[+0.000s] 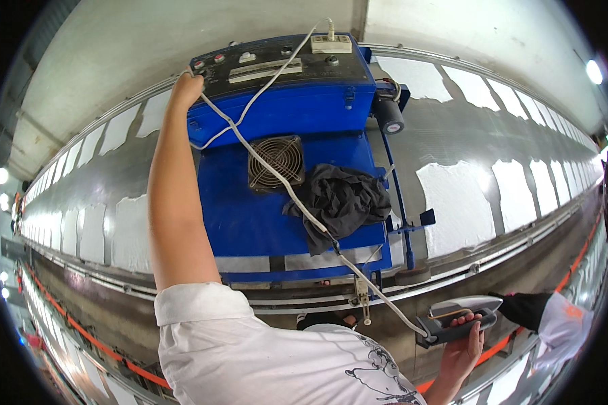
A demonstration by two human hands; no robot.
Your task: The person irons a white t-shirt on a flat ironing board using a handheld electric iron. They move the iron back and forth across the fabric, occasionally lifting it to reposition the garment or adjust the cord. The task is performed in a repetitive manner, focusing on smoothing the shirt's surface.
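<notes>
My left hand (pixel 188 90) is closed at the left corner of a blue machine's control box (pixel 284 111), with a pale cord (pixel 263 162) running out of it; some of its fingers are hidden. The cord slants down across the machine to an electric iron (pixel 463 320). At the lower right, my right hand (pixel 463 347) grips the iron's dark handle, holding it raised with its metal sole facing away from me. A crumpled black cloth (pixel 344 202) lies on the blue deck beside a round fan grille (pixel 277 163), under the cord.
A power strip (pixel 331 44) with a plug sits on top of the box. A grey motor (pixel 388 115) juts from its right side. Pale fabric panels (pixel 456 206) line the long table both ways. Metal rails (pixel 507 253) edge it; dark and whitish cloth (pixel 564 324) hangs beyond the iron.
</notes>
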